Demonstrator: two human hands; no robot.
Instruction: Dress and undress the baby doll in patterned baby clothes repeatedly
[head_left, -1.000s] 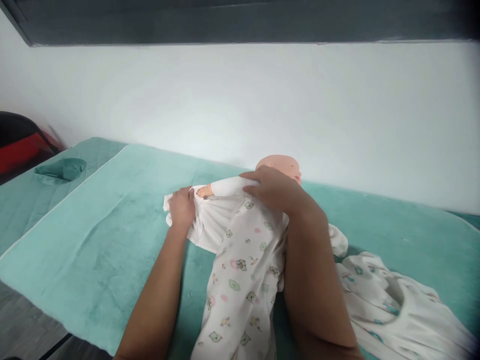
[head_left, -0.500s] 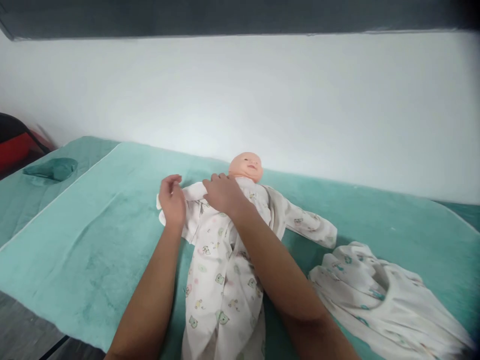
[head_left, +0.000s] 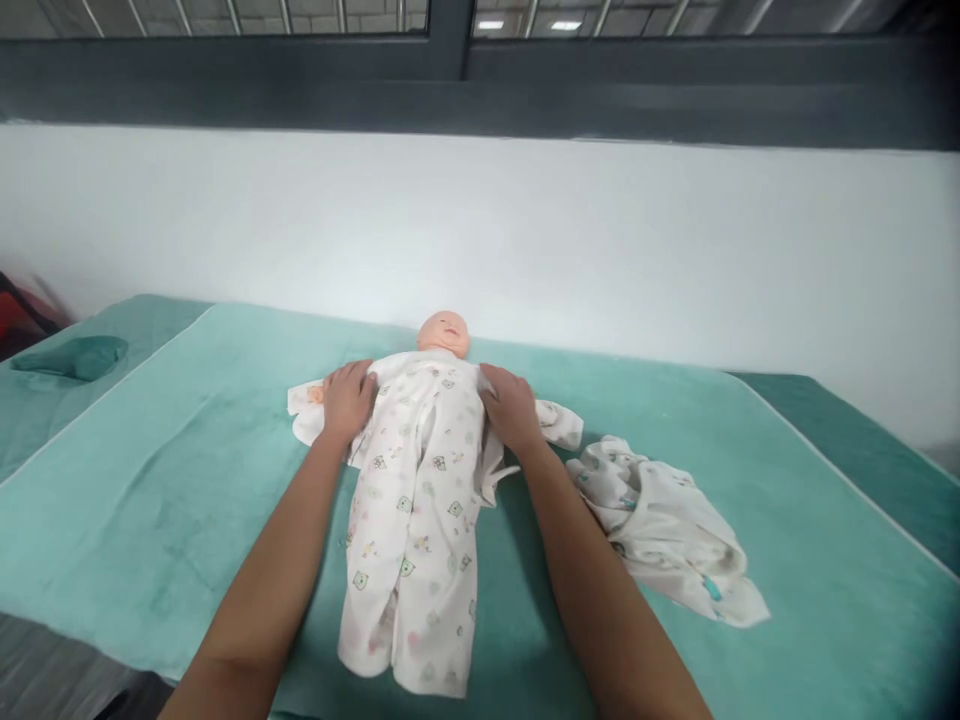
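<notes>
A baby doll (head_left: 442, 333) lies on its back with its head toward the wall. A white printed baby romper (head_left: 416, 520) covers its body, the legs spread flat toward me. My left hand (head_left: 349, 400) is closed around the romper at the shoulder on the left side, beside the sleeve where a bit of the doll's hand shows at the cuff. On the opposite shoulder, my right hand (head_left: 511, 405) grips the romper's edge, its fingertips partly hidden. The other sleeve (head_left: 559, 424) sticks out beyond my right hand.
A crumpled white garment with teal prints (head_left: 671, 530) lies right of my right forearm. Under everything is a green padded bed (head_left: 187, 480), with a hole (head_left: 75, 358) at its left end. A white wall (head_left: 600, 250) and dark window frame (head_left: 300, 90) stand behind.
My right hand has moved from the doll's left-side shoulder area across to the right shoulder. My left hand has shifted inward from the cuff. The romper front now lies spread over the chest; the view has tilted up.
</notes>
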